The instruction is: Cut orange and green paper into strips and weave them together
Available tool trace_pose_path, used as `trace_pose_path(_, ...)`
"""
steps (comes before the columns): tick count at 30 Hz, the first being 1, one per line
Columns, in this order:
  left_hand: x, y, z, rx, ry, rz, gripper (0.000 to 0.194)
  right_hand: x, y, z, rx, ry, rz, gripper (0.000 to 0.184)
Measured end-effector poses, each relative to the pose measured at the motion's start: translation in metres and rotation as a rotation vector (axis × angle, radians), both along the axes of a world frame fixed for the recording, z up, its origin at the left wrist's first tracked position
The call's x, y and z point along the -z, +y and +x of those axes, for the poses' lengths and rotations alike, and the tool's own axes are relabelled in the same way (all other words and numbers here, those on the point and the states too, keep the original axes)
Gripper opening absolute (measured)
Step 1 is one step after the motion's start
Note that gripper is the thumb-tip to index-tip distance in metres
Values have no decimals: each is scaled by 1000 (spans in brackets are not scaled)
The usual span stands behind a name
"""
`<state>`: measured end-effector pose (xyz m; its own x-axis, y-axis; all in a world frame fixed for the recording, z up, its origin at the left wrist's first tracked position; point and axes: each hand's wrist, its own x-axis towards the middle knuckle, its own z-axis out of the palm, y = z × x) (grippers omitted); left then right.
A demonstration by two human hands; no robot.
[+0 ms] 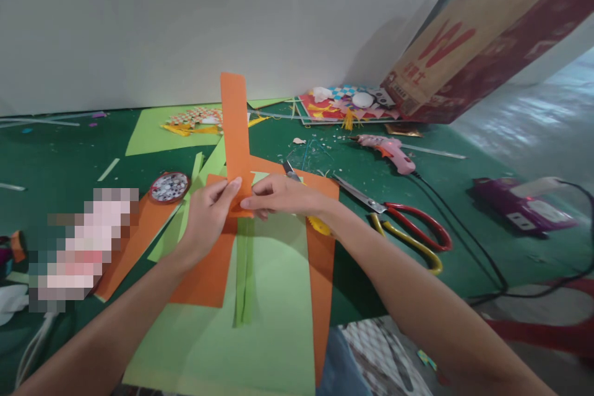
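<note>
An orange paper strip (pixel 236 124) stands upright between my hands, its lower end over the green strips. My left hand (pixel 211 213) pinches its left edge near the bottom, thumb in front. From the right, my right hand (pixel 278 193) holds the same lower part, with the index finger lying across it and the other fingers curled. Below lie narrow green paper strips (pixel 244 284) on a light green sheet (pixel 273 309). Orange sheets (pixel 322 272) show under the green one. A craft knife (pixel 290 170) is partly hidden behind my right hand.
Large scissors (pixel 385 207) with red and yellow handles lie on the right of the green table (pixel 445 173). Beyond them are a pink glue gun (pixel 387 150) with a cord, a purple power strip (pixel 520 205) and a paper bag (pixel 464 49). A dish of small beads (pixel 169 187) sits at left.
</note>
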<state>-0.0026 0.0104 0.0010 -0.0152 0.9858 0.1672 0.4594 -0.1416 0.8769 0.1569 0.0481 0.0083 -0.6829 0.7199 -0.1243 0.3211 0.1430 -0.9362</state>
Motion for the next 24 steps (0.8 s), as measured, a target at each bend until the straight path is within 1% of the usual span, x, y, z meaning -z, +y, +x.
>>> trace_pose_path(2,0,0,0,-3,1,10,42,0,0,0,-28,8,-13,40)
trace_pose_path(6,0,1,0,-12,3,20,43,1,-1,0,-9,34,6,41)
trace_pose_path(10,0,1,-1,-10,-7,17,43,0,0,1,-15,-8,-2,37)
trace_pose_path(13,1,1,-1,-6,-2,22,43,1,2,2,-84,-64,-6,32)
trace_pose_path(15,1,1,-1,-3,7,36,43,3,3,3,-127,-82,-8,32)
trace_pose_path(18,1,1,-1,-7,21,36,43,5,4,4,-164,-79,-13,33)
trace_pose_path(20,1,0,-1,-7,28,32,44,4,4,6,-180,-92,-26,30)
trace_pose_path(22,0,0,-1,2,39,36,43,0,5,8,-169,-112,-51,25)
trace_pose_path(24,0,-1,-1,15,70,57,43,-4,5,10,-129,-115,-71,20)
